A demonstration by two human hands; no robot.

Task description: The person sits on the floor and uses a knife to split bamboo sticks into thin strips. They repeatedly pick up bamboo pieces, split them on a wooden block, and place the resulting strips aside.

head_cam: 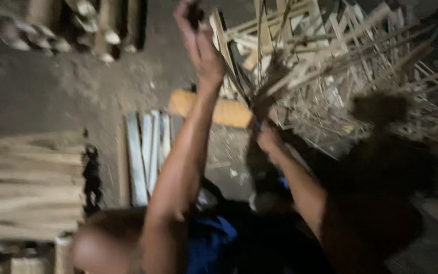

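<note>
Head view is blurred, so reading this loosely. My left hand (201,45) is raised high, fingers closed round something dark at the top edge; can't tell what it is. My right hand (268,138) sits lower, clenched on the bottom end of a bundle of thin wooden strips (252,83) that fans upward between both hands. Bundle is up in the air, just in front of the big tangled heap of offcut sticks (361,66) on the right.

On the floor (36,86) below: a few pale flat slats (145,152) side by side, an orange block (214,109) beyond them, stacked planks (26,182) far left.

My read on doing this well: keep the lower grip tight so strips don't slide out, hold the bundle clear of the heap so loose ends don't snag, and steady the top before moving it. Splinters are the likely hazard with bare hands.
</note>
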